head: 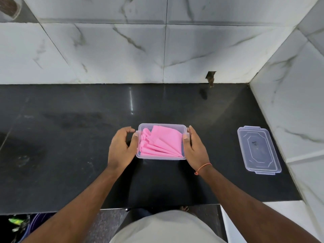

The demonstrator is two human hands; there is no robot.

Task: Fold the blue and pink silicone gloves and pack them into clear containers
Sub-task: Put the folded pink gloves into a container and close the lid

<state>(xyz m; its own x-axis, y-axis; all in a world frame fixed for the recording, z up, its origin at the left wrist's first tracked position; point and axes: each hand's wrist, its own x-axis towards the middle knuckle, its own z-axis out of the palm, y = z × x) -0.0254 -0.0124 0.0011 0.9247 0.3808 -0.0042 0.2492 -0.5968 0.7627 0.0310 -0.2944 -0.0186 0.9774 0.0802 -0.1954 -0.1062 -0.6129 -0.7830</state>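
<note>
A clear container point(161, 157) stands open on the black counter, in the middle near the front. Folded pink silicone gloves point(162, 142) lie inside it and fill most of it. My left hand point(121, 148) holds the container's left end, its thumb on the rim tab and its fingers curled by the far left corner. My right hand point(194, 148) holds the right end the same way, thumb on the right tab and fingers along the side. No blue gloves are in view.
A clear lid point(259, 149) lies flat on the black counter point(70, 137) to the right, near the marble side wall point(298, 111). Marble tiles rise behind the counter. The counter's front edge runs just below my forearms.
</note>
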